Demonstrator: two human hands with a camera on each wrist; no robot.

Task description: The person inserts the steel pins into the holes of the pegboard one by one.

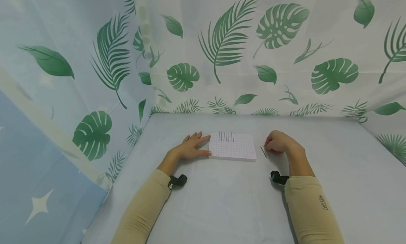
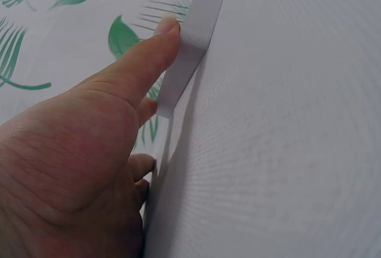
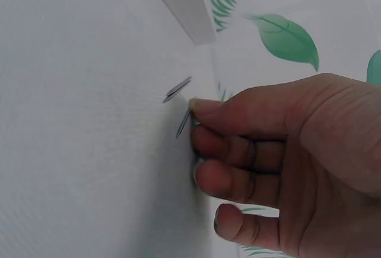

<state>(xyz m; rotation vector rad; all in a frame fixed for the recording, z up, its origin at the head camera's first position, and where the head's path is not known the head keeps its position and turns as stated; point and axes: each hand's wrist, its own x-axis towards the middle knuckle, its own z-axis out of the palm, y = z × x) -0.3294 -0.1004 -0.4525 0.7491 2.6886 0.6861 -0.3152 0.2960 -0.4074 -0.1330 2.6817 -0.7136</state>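
Observation:
A white board [image 1: 233, 150] with a grid of small holes lies on the table. Several thin dark pins [image 1: 226, 136] stand in a row near its far left part. My left hand [image 1: 190, 147] is spread at the board's left side, its thumb and a fingertip touching the edge. To the right of the board, my right hand [image 1: 277, 142] is low over the table. In the right wrist view, its thumb and index finger pinch a thin metal pin [image 3: 183, 124]. Loose metal pins [image 3: 177, 90] lie close beside those fingertips.
A white cloth [image 1: 222, 198] covers the table. Leaf-patterned curtains [image 1: 234, 74] hang behind the table and at its sides. Dark wrist cameras are strapped to both forearms.

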